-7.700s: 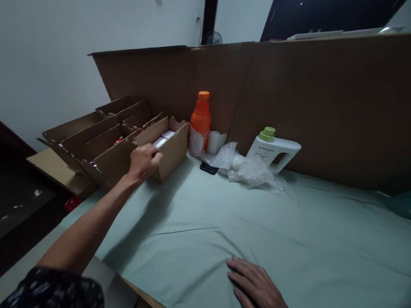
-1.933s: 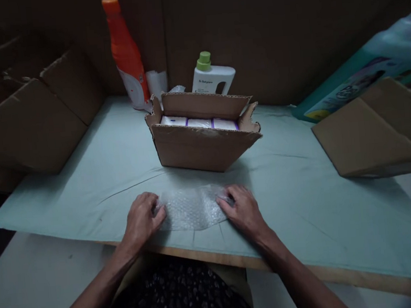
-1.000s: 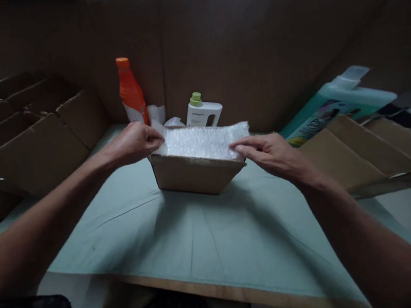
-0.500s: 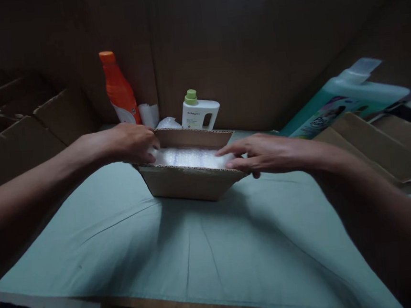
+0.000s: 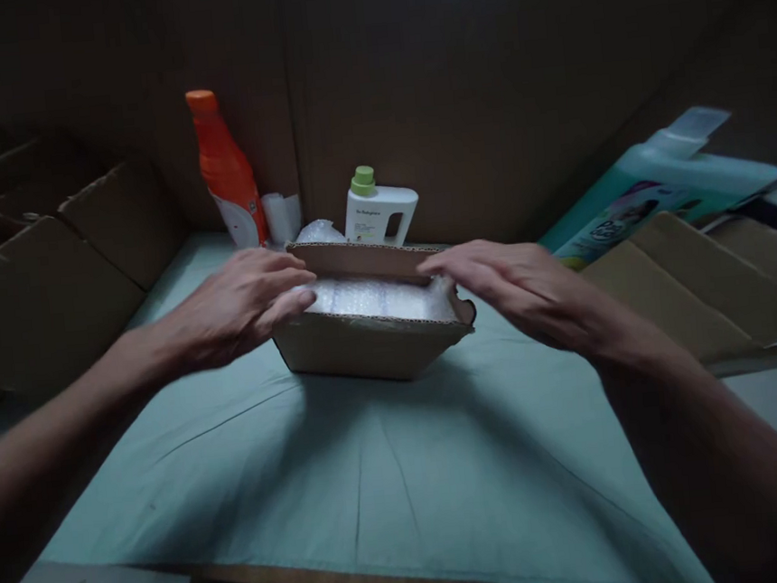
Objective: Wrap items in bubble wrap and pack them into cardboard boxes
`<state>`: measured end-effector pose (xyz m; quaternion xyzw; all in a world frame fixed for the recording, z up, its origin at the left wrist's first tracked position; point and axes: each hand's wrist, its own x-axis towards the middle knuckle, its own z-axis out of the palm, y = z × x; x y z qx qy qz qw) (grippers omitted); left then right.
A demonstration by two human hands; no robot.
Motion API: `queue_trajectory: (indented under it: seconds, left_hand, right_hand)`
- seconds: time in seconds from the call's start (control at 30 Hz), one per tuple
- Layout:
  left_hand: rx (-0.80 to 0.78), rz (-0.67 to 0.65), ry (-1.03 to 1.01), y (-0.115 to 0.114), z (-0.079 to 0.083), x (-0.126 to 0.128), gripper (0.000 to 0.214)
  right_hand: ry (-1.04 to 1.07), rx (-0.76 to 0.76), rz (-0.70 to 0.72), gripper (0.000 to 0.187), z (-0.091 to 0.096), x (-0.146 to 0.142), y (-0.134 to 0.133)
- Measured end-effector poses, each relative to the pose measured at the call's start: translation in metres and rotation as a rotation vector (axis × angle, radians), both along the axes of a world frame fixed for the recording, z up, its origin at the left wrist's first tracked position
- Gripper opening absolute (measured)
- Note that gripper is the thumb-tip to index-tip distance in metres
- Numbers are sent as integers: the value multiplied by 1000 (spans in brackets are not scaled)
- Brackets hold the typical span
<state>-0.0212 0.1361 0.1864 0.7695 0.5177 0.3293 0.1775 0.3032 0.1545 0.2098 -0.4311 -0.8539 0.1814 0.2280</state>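
Note:
A small open cardboard box [image 5: 367,352] stands on the pale green cloth [image 5: 350,476] in the middle of the table. A sheet of bubble wrap [image 5: 379,299] lies inside it, across the top of the contents. My left hand [image 5: 240,300] hovers over the box's left end with its fingers stretched out, the tips at the wrap's edge. My right hand [image 5: 514,285] is over the right end, fingers extended and slightly curved, near the right flap. Neither hand grips anything.
Behind the box stand an orange bottle [image 5: 225,174] and a white bottle with a green cap [image 5: 378,211] against a cardboard wall. Open cardboard boxes [image 5: 39,268] sit at the left. A teal jug [image 5: 652,191] and folded cardboard [image 5: 708,291] lie at the right.
Both hands picked the bubble wrap off the cloth, carried it over the box and laid it inside. They have now let go and their fingers have lifted off it.

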Motion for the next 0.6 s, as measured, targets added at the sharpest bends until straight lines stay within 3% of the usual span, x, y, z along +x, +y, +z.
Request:
queue_trajectory:
  seconds: [0.07,0.13,0.17,0.23,0.33,0.4,0.47,0.53,0.6]
  left_hand:
    - [190,54,25,-30,-14,-18,32]
    - [220,200,1,-51,-37,-36,40]
    - [163,258,-35,-56,-50,-42,48]
    - [-23,293,-150,-53,-78,-46,71]
    - [-238,170,-353,-24,-110,-28,85]
    - [-302,107,-470,-6,-119,-4,82]
    - [-313,99,-556,0,-121,21,80]
    - [-299,77,-572,-13,-121,39,76]
    - [-278,61,-529,-41,-120,45,69]
  right_hand:
    - [99,148,-216,38,-9,25,-27]
    - [155,145,-355,27,-32,41,-48]
    - [172,106,-384,26,-47,43,-54]
    - [200,-3,-382,44,-81,33,-55]
    - [249,-135,-365,62,-120,-2,-36]
    - [308,-155,-399,59,-133,-18,-23]
    - [368,-140,-442,58,-138,-16,-23]
    - [395,-95,-490,58,-141,-1,-40]
    - [394,-16,-536,56,-144,13,-70]
